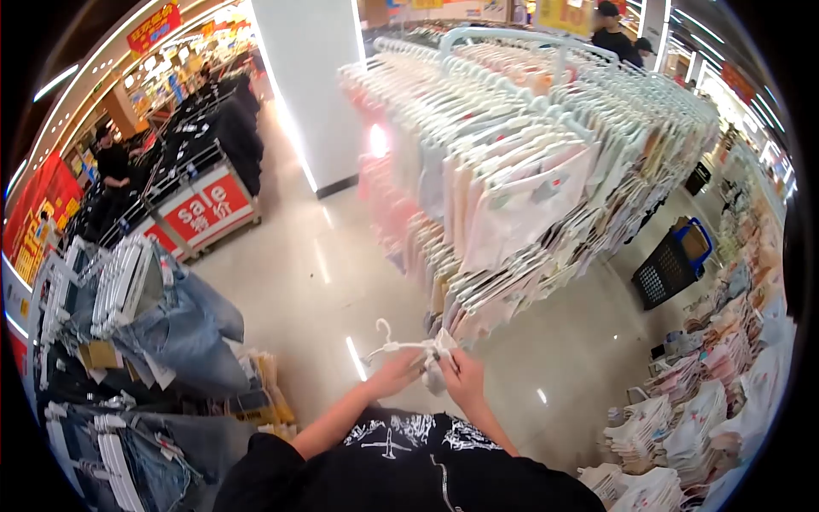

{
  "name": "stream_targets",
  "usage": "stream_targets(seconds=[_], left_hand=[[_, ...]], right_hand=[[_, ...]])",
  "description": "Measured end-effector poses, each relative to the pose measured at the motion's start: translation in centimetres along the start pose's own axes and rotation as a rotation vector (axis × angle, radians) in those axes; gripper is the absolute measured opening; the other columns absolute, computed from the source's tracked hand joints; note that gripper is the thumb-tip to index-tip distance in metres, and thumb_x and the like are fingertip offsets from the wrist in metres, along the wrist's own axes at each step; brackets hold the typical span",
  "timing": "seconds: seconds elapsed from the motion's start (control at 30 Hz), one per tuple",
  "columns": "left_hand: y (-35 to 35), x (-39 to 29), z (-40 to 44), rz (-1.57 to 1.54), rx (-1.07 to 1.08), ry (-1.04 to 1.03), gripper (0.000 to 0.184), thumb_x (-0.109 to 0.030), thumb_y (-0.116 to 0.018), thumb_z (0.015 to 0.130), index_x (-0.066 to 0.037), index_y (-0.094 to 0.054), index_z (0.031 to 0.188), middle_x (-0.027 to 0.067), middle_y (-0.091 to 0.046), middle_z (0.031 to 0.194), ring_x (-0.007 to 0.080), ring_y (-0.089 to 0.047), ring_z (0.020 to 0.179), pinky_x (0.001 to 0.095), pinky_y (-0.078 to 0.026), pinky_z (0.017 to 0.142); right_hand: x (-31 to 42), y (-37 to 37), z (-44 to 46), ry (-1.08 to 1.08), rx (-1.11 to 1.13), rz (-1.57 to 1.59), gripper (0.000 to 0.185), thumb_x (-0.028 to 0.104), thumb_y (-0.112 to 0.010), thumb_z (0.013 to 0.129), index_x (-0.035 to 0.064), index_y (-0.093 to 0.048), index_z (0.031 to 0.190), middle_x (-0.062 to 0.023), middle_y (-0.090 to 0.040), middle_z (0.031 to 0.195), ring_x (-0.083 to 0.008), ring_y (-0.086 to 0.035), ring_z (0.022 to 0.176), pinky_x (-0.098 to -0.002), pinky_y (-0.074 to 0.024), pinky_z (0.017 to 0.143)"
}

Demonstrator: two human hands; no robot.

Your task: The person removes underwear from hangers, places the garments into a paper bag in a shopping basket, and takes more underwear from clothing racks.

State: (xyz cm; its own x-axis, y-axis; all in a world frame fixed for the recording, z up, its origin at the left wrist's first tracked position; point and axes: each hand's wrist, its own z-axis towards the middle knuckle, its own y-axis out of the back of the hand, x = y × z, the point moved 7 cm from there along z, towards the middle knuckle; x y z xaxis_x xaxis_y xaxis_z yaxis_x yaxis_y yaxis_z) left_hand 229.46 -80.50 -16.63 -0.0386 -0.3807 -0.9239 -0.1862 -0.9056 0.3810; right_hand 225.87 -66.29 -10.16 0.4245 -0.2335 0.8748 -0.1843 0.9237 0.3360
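Note:
In front of my chest, my left hand (398, 373) is closed around a white clothes hanger (386, 348), whose hook points up and away from me. A small white garment (436, 377) hangs bunched at the hanger's right end, between my hands. My right hand (463, 378) pinches the top of that cloth; its fingers are partly hidden, and what kind of garment it is I cannot make out. Just beyond my hands stands a long rack of pale children's clothes (529, 205) on white hangers, in an upper and a lower row.
Jeans (183, 316) hang close on my left. A bin with a sale sign (205, 209) and dark clothes stands farther left, near a white pillar (311, 94). On the right are a shopping basket (670, 269) and more pale garments (699, 418). Other people are in the background.

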Motion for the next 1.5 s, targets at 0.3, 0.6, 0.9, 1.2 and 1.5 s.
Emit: stream_targets(seconds=[0.3,0.6,0.9,1.2,1.5], left_hand=[[-1.2,-2.1,3.6,0.069,0.121,-0.081,0.049,-0.022,-0.065,0.075,-0.004,-0.049,0.118,0.0148,-0.051,0.119,0.0257,-0.045,0.114,0.0349,-0.033,0.097],[3.5,2.6,2.6,0.118,0.133,-0.016,0.021,-0.019,-0.068,0.074,-0.004,-0.058,0.084,0.0048,-0.059,0.087,0.0162,-0.056,0.083,0.0299,-0.043,0.072],[11.9,7.7,0.1,-0.257,0.030,0.254,0.013,-0.013,-0.059,0.082,-0.002,-0.057,0.088,-0.0001,-0.057,0.080,0.0075,-0.052,0.076,0.0239,-0.044,0.068],[28.7,16.9,-3.6,-0.019,-0.390,0.071,0.014,-0.014,-0.057,0.082,0.001,-0.058,0.085,0.0056,-0.059,0.082,0.0138,-0.055,0.078,0.0281,-0.044,0.072],[39.6,20.9,-6.8,0.321,-0.432,0.057,0.019,-0.020,-0.065,0.074,-0.004,-0.061,0.083,0.0124,-0.052,0.067,0.0253,-0.051,0.063,0.0335,-0.039,0.056]], right_hand=[[-1.6,3.3,-0.8,-0.147,-0.095,0.062,0.013,0.011,-0.057,0.079,0.0051,-0.061,0.091,-0.0161,-0.059,0.072,-0.0298,-0.060,0.065,-0.0330,-0.0439,0.056],[-1.8,0.6,1.2,-0.146,-0.083,0.159,0.013,0.010,-0.057,0.080,0.0028,-0.060,0.091,-0.0115,-0.060,0.070,-0.0211,-0.059,0.063,-0.0289,-0.0443,0.058],[-1.1,-9.3,7.5,-0.129,0.034,0.106,0.016,0.013,-0.057,0.081,0.0019,-0.060,0.091,-0.0129,-0.060,0.074,-0.0228,-0.059,0.065,-0.0289,-0.0444,0.061],[-0.8,-26.6,15.8,-0.231,0.208,0.287,0.011,0.011,-0.056,0.085,0.0009,-0.057,0.089,0.0008,-0.057,0.074,-0.0039,-0.049,0.066,-0.0205,-0.0402,0.058],[1.0,-36.3,22.9,-0.201,0.133,0.345,0.012,0.013,-0.053,0.087,0.0021,-0.054,0.089,0.0008,-0.055,0.080,-0.0041,-0.047,0.072,-0.0186,-0.0390,0.064]])
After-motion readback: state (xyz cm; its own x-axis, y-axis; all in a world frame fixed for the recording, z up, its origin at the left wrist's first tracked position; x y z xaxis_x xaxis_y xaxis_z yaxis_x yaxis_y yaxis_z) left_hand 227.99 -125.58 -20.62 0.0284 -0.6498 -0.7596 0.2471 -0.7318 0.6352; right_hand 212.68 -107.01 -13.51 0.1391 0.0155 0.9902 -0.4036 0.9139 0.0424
